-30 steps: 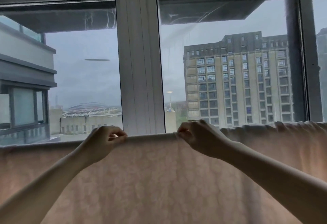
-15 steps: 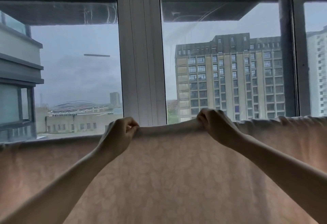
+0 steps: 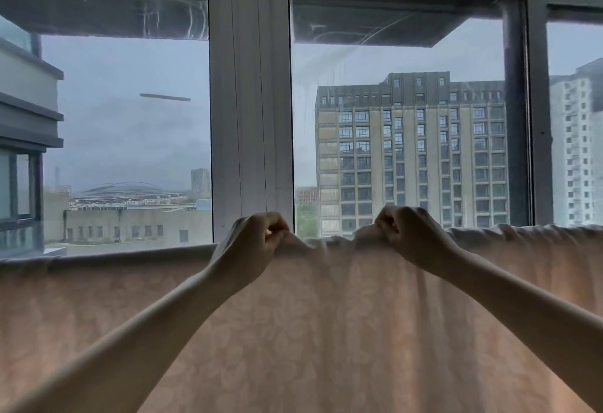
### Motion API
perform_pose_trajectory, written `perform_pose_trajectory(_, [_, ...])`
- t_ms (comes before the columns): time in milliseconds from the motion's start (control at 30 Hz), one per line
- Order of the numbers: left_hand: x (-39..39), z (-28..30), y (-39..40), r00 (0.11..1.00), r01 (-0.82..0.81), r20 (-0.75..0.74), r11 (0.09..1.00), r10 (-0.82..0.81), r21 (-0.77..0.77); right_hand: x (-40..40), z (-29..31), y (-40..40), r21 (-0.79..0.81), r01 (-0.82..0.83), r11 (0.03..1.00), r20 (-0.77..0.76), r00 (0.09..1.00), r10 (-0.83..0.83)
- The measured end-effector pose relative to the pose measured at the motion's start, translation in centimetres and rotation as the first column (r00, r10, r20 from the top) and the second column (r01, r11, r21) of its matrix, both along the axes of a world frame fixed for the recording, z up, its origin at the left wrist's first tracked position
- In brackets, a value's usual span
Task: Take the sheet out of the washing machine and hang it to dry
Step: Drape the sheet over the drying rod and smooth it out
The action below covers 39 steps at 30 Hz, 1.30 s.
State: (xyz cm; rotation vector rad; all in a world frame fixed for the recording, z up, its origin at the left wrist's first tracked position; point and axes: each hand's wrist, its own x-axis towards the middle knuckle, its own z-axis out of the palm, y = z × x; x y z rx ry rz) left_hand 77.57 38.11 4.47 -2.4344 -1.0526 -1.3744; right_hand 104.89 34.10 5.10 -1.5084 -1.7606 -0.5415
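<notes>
A pale pink sheet with a faint leaf pattern hangs across the whole lower half of the view, its top edge running level in front of the window. My left hand pinches that top edge just left of centre. My right hand grips the same edge a little to the right. Between the two hands the cloth is bunched into small folds and sags slightly. To the right the top edge is wrinkled; to the left it lies smooth. Whatever carries the sheet is hidden under the fold.
A wide window with white frames stands right behind the sheet. Through the glass are a tall grey-brown building, a white tower at the far right and low buildings at the left.
Both hands have shifted rightward along the top edge and come closer together. The cloth between them, taut before, is now gathered into folds.
</notes>
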Motion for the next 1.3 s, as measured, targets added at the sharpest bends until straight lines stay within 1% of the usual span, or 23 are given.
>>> perform_pose_trajectory(100, [-0.9, 0.2, -0.1, 0.998, -0.002, -0.062, 0.999, 0.000, -0.032, -1.3, -0.1, 0.1, -0.043, -0.053, 0.998, 0.022, 0.998, 0.054])
perform_pose_trajectory(367, [-7.1, 0.3, -0.2, 0.992, -0.098, -0.087, 0.990, 0.089, -0.102, -7.8, 0.6, 0.6, -0.123, -0.251, 0.960, 0.087, 0.961, 0.262])
perform_pose_trajectory(533, [-12.3, 0.1, -0.1, 0.971, -0.217, -0.129, 0.968, 0.201, -0.125, -11.8, 0.4, 1.6, -0.149, -0.347, 0.926, 0.126, 0.922, 0.366])
perform_pose_trajectory(600, [-14.5, -0.2, 0.0, 0.956, -0.281, -0.121, 0.954, 0.269, -0.106, -13.1, 0.3, 2.1, -0.149, -0.379, 0.913, 0.136, 0.907, 0.399])
perform_pose_trajectory(700, [-17.7, -1.3, 0.0, 0.910, -0.407, -0.103, 0.912, 0.401, -0.049, -14.1, 0.2, 2.9, -0.104, -0.385, 0.917, 0.129, 0.909, 0.396])
perform_pose_trajectory(733, [-18.6, -1.7, 0.0, 0.913, -0.406, -0.071, 0.912, 0.401, -0.059, -14.1, 0.1, 3.2, -0.097, -0.382, 0.919, 0.110, 0.914, 0.391])
perform_pose_trajectory(833, [-19.6, -1.9, 0.2, 0.943, -0.310, 0.084, 0.942, 0.322, -0.129, -14.1, -0.4, 4.0, -0.089, -0.360, 0.929, 0.066, 0.928, 0.366])
perform_pose_trajectory(933, [-18.5, -1.4, 0.4, 0.931, -0.293, 0.193, 0.949, 0.310, -0.113, -14.3, -0.1, 4.4, -0.047, -0.367, 0.929, -0.003, 0.930, 0.367])
perform_pose_trajectory(1000, [-17.5, -1.6, 0.7, 0.927, -0.278, 0.231, 0.955, 0.295, -0.102, -14.1, 0.1, 4.1, -0.040, -0.390, 0.920, -0.065, 0.920, 0.387])
perform_pose_trajectory(1033, [-17.1, -1.9, 0.8, 0.926, -0.267, 0.248, 0.959, 0.284, -0.099, -13.9, 0.0, 3.9, -0.055, -0.403, 0.913, -0.069, 0.914, 0.400])
perform_pose_trajectory(1100, [-16.1, -2.4, 1.0, 0.925, -0.250, 0.277, 0.965, 0.262, -0.078, -13.4, -0.2, 3.2, -0.117, -0.426, 0.897, -0.010, 0.904, 0.428])
perform_pose_trajectory(1167, [-15.0, -2.7, 1.0, 0.922, -0.265, 0.289, 0.964, 0.257, -0.012, -13.2, -0.4, 2.7, -0.154, -0.434, 0.888, 0.050, 0.894, 0.446])
perform_pose_trajectory(1300, [-13.4, -2.6, 0.9, 0.939, -0.250, 0.271, 0.962, 0.212, 0.113, -12.9, 0.6, 2.7, -0.074, -0.424, 0.903, 0.024, 0.904, 0.427])
